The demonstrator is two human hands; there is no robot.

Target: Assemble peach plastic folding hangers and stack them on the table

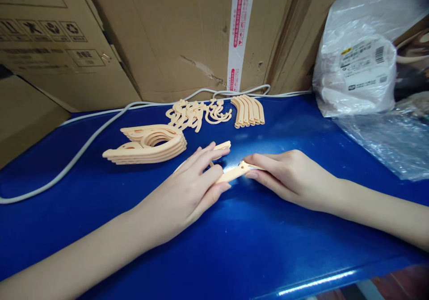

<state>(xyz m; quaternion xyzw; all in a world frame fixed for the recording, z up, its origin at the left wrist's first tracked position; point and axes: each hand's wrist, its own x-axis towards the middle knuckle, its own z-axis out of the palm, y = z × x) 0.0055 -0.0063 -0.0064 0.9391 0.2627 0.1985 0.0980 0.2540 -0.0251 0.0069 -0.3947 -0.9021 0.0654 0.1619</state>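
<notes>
My left hand (196, 181) is closed around a beige plastic hanger piece (231, 173), which it partly covers. One arm of the piece points right, with a small hole near its tip; another end shows above my fingers. My right hand (291, 177) pinches a thin beige part at that tip, mostly hidden by thumb and forefinger. Left of my hands lies a stack of similar beige hanger pieces (150, 146). Beyond them are a heap of beige hooks (191, 114) and a row of several curved beige arms (248, 110).
The work takes place on a blue tabletop (214, 255). A white cable (83, 150) runs along its left and back. Cardboard boxes (187, 36) stand behind. At the right back are a labelled plastic-wrapped roll (362, 77) and clear plastic film (389, 135).
</notes>
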